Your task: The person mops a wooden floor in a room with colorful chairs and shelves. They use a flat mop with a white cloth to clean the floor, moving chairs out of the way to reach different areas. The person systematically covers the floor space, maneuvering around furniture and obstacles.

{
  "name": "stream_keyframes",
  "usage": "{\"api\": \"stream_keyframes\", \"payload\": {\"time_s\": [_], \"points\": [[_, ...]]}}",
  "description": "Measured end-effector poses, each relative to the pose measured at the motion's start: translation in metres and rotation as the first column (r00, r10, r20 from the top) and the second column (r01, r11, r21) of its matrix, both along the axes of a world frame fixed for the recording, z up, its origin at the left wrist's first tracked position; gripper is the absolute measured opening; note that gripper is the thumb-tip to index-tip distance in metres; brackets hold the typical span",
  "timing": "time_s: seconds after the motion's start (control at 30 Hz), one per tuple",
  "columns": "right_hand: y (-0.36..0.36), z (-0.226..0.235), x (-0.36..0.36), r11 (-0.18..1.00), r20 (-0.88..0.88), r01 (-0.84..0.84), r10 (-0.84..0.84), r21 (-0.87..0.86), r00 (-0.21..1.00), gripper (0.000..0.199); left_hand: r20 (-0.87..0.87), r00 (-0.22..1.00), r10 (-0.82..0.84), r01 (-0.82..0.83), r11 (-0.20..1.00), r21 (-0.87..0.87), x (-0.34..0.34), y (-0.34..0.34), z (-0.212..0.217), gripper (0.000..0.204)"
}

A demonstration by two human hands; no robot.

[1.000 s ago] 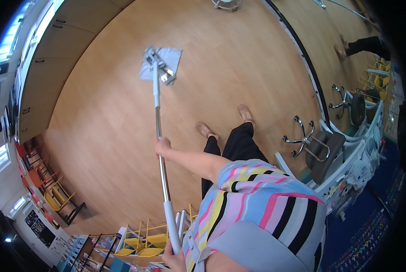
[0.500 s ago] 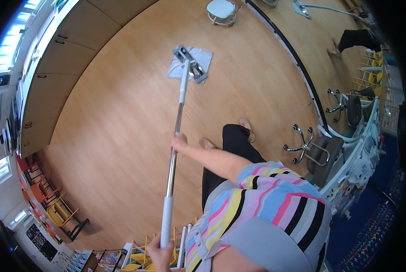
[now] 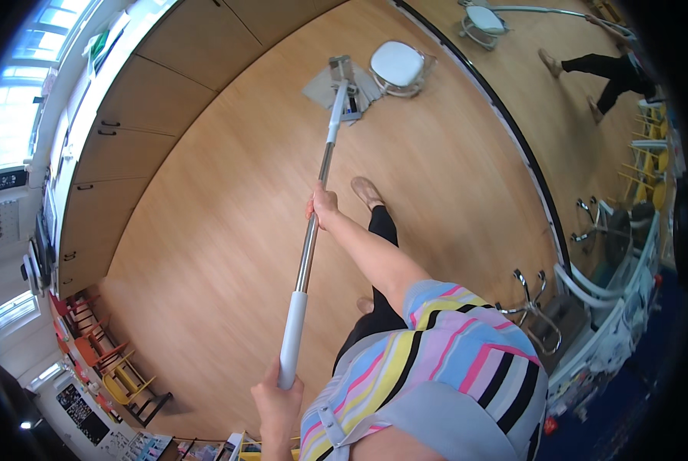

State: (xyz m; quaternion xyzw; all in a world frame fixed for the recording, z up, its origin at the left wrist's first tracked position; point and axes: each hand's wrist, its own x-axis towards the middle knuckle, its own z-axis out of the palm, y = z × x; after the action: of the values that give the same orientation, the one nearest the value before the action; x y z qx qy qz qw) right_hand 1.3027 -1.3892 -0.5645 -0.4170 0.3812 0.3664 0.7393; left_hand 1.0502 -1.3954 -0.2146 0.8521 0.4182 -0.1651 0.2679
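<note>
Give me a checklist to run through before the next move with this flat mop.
1. Left hand secure: ok, wrapped around the lower part of the white grip as pictured.
2. Right hand secure: ok, closed around the metal pole.
3. Cloth down: ok, spread on the floor under the mop head.
4. Cloth fastened to the mop head: cannot tell, any fixing is too small to make out.
5. Room beside the white-seated stool: not ok, it stands right beside the cloth's right edge.
6. Shoes clear of the cloth: ok, both are apart from it.
</note>
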Motion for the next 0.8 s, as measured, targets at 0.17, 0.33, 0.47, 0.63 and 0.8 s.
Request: {"api": "stream_keyframes", "payload": {"time_s": [0.17, 0.33, 0.47, 0.63, 0.8], "points": [[0.028, -0.027, 0.140, 0.995, 0.128, 0.062, -0.051, -0.080, 0.990, 0.048, -0.008, 0.998, -0.055, 0.055, 0.997, -0.057, 0.146, 0.038, -0.001, 0.041], [0.018, -0.049, 0.283, 0.967, 0.202, 0.052, 0.000, -0.250, 0.979, 0.045, 0.031, 0.999, -0.012, 0.018, 0.977, -0.211, 0.256, 0.048, -0.052, 0.044], [0.014, -0.058, 0.339, 0.942, 0.176, -0.034, 0.098, -0.335, 0.979, 0.042, 0.082, 0.994, -0.069, 0.087, 0.966, -0.244, 0.298, 0.042, -0.083, 0.046], [0.061, -0.063, 0.320, 0.867, 0.174, -0.105, 0.214, -0.486, 0.961, 0.045, 0.042, 0.999, 0.032, -0.020, 0.966, -0.258, 0.273, 0.103, -0.088, 0.044], [0.154, -0.047, 0.213, 0.830, 0.158, -0.206, 0.330, -0.519, 0.931, 0.048, -0.036, 0.989, 0.145, -0.149, 0.975, -0.163, 0.181, 0.175, -0.073, 0.041]]}}
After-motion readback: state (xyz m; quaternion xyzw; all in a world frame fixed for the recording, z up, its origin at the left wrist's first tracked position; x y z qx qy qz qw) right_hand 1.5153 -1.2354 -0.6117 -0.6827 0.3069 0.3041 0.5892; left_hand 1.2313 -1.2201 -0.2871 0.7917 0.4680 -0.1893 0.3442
